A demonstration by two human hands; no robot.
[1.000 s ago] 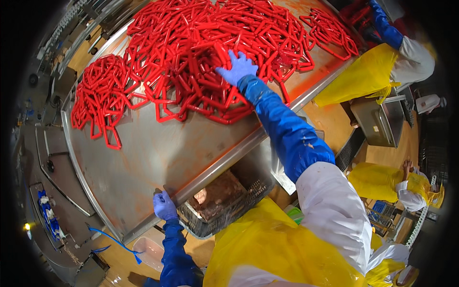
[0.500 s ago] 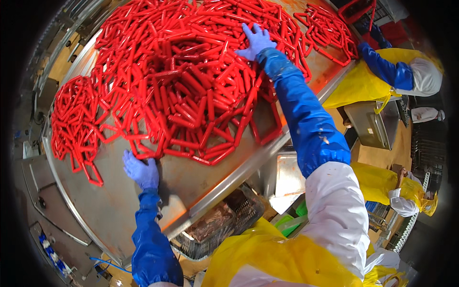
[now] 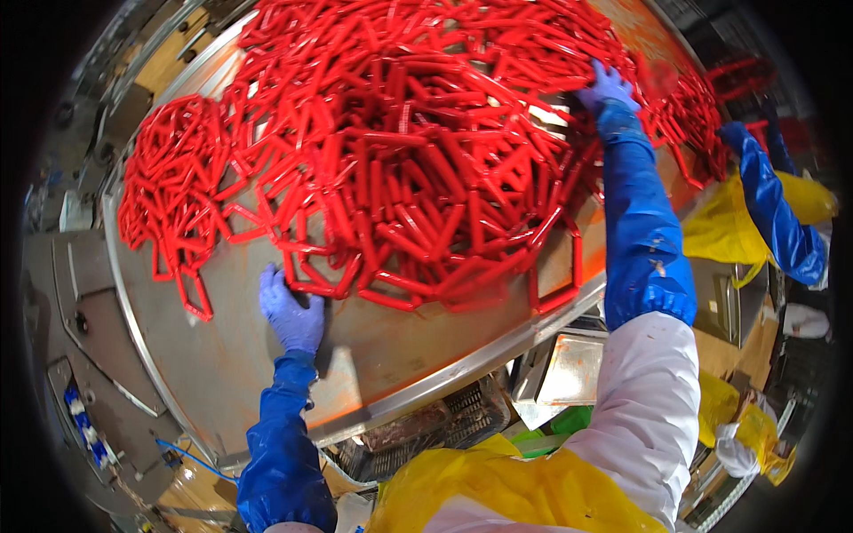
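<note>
My left hand (image 3: 291, 311) has come up flat, fingers spread, against the near edge of the red sausage links (image 3: 400, 160) heaped across the steel desk (image 3: 222, 373), while my right hand (image 3: 607, 89) reaches deeper, fingers open on the pile.

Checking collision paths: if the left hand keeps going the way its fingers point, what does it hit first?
The left hand lies on the steel table, fingers pointing up toward the pile. First in line is the near edge of the red sausage links, right at its fingertips; whether they already touch is unclear.
</note>
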